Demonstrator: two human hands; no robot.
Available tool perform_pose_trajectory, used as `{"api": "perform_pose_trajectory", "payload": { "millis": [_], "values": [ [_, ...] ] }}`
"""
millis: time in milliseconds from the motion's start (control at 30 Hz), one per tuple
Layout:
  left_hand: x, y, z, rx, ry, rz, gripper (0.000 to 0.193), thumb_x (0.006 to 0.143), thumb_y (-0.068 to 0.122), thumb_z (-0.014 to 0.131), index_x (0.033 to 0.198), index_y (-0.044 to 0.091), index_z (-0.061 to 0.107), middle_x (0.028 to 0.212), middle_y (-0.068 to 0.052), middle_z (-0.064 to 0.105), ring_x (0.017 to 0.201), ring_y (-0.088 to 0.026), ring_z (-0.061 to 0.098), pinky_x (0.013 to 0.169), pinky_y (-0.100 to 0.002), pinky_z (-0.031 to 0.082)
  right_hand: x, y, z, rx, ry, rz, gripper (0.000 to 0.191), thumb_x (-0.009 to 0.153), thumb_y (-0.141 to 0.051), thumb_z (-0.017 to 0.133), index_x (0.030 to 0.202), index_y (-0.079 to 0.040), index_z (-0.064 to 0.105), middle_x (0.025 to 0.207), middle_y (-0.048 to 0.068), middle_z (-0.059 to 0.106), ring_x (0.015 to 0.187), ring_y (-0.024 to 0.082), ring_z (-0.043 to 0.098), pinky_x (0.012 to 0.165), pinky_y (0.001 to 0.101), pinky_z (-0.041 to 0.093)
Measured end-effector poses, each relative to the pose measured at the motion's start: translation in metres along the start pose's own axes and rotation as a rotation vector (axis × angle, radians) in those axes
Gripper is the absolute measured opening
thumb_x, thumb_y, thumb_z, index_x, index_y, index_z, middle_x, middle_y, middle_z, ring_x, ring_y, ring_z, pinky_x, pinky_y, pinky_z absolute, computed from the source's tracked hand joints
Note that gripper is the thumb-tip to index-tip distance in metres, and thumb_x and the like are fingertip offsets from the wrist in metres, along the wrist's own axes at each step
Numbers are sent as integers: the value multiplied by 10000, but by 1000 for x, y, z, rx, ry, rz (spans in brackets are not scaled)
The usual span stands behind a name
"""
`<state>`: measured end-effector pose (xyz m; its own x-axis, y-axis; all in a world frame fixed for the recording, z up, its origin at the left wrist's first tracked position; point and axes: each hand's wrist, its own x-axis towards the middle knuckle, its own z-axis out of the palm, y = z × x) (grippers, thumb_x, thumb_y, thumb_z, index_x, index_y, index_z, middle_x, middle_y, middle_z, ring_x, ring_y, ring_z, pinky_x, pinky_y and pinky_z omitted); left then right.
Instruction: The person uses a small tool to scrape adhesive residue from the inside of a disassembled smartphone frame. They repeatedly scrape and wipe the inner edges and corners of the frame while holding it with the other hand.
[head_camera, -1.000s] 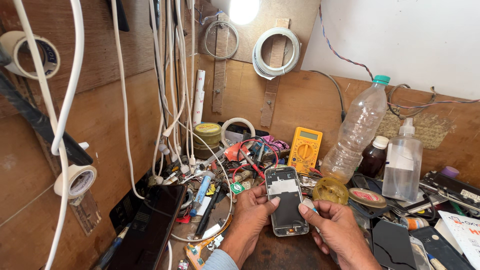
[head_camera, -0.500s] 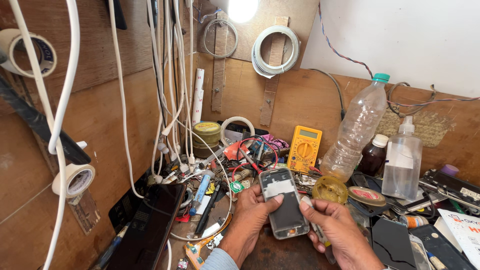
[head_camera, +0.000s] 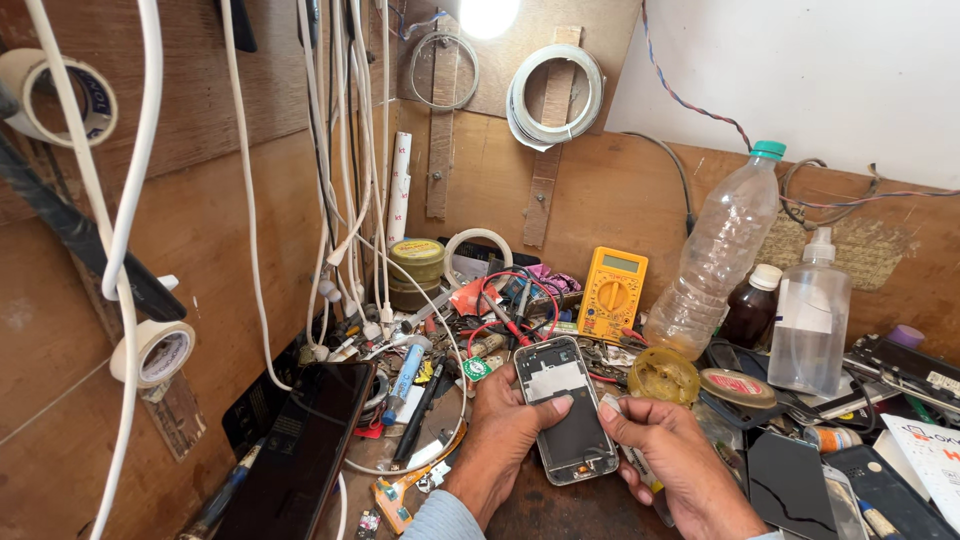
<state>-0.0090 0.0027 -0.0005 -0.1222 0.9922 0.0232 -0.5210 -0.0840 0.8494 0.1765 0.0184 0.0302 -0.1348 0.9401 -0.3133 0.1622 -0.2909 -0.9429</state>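
An opened phone (head_camera: 566, 410), back cover off, is grasped between both hands: left hand (head_camera: 505, 425) cradles it, right hand (head_camera: 665, 455) pinches its edge. Likely inspection; next needs a tool. Yellow multimeter (head_camera: 612, 295) lies beyond the hands.

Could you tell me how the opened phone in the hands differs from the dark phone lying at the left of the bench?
The opened phone shows its bare inside, silver frame and pale metal plate; the dark phone shows one plain glossy black face. The opened phone is held up by the left hand and right hand; the dark phone lies untouched among cables. The dark phone looks larger. Both are flat rectangles with rounded corners.
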Motion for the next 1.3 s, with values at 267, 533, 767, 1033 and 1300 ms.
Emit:
{"api": "perform_pose_trajectory", "payload": {
  "millis": [267,533,767,1033,1300],
  "values": [
    [0,1,-1,-20,-30,-1,488,759,-166,690,1222,-36,611,1088,-161,778,961,-225,764,885,-338,622,-3,-2,0,46,6,28,316,907,-324,772,1013,-32,712,740,20,594,489,144,500,367,289,295],
    [2,0,-3,-64,-49,-24,498,769,-160,679,1246,-27,621,1105,-142,772,991,-218,753,912,-338,609,-3,-1,-1,94,-62,20,270,884,-286,744,953,-31,691,711,15,581,493,141,492,369,281,292],
    [1,0,-6,-67,-72,-30,463,780,-124,701,1228,-35,631,1124,-140,759,1019,-220,731,944,-343,576,-1,1,-1,151,-73,38,270,882,-289,752,965,-39,694,714,2,593,489,134,483,365,275,293],
    [-6,7,-2,-41,-70,-23,496,737,-134,738,1202,9,640,1080,-103,755,999,-212,713,921,-345,560,1,5,-3,107,-137,-14,283,881,-299,752,918,-22,709,674,-1,589,487,117,500,361,269,315],
    [-3,7,-5,-53,-93,-43,462,761,-141,722,1203,-26,652,1076,-126,762,978,-222,720,897,-341,573,-6,-2,1,63,-121,3,267,886,-308,734,898,-41,717,668,0,594,491,109,487,386,264,315]
  ]
}}
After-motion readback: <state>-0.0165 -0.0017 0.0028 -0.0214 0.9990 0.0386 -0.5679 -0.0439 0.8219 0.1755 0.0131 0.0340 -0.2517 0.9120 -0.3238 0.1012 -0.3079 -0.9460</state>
